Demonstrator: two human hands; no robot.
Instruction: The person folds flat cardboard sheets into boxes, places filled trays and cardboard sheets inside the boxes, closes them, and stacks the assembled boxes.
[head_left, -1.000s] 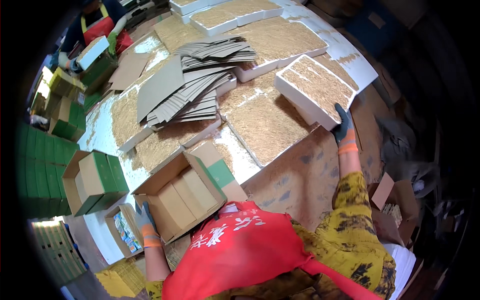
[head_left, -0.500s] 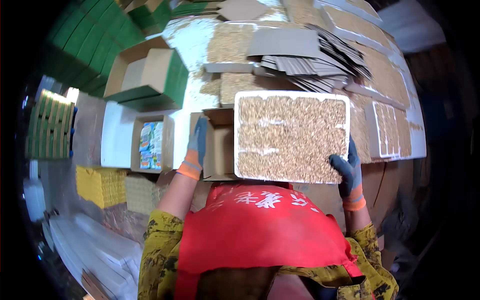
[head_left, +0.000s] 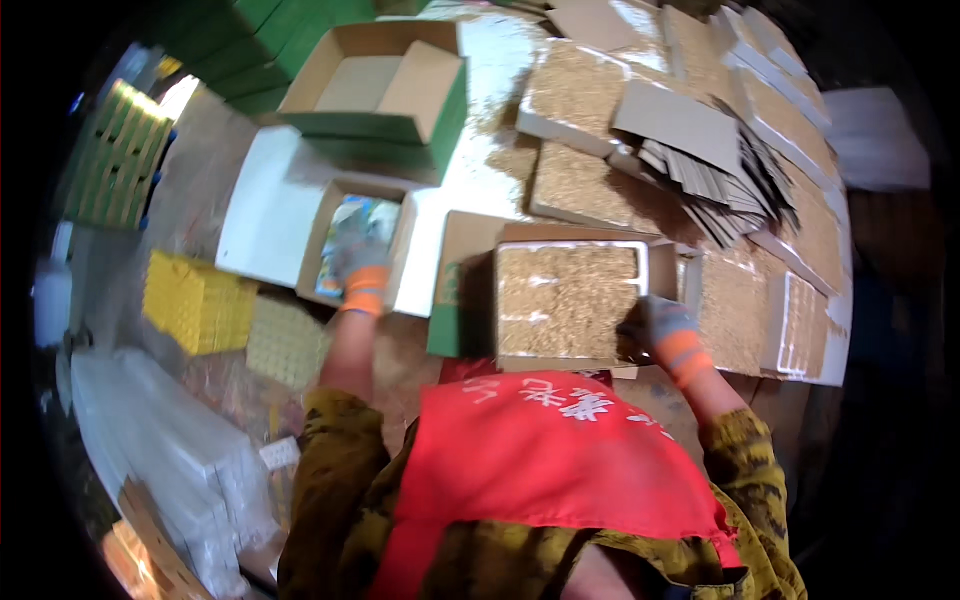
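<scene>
A white foam tray filled with straw-coloured grainy material now sits inside an opened cardboard box in front of me. My right hand, in a grey glove with an orange cuff, is at the tray's right side, its fingers curled over the edge of tray and box. To the left, my left hand, gloved alike, reaches into a small cardboard box of blue and white packets. Motion smears its fingers, so whether it grips a packet is unclear.
A large green carton stands open behind the small box. Flat grey cardboard sheets lie fanned on more filled trays at the right. Yellow egg-tray-like stacks and plastic-wrapped white bundles are on the floor at left.
The tray, held above the box in my right hand before, has gone down into it. My left hand has left the box's left side for the packets. The view has shifted.
</scene>
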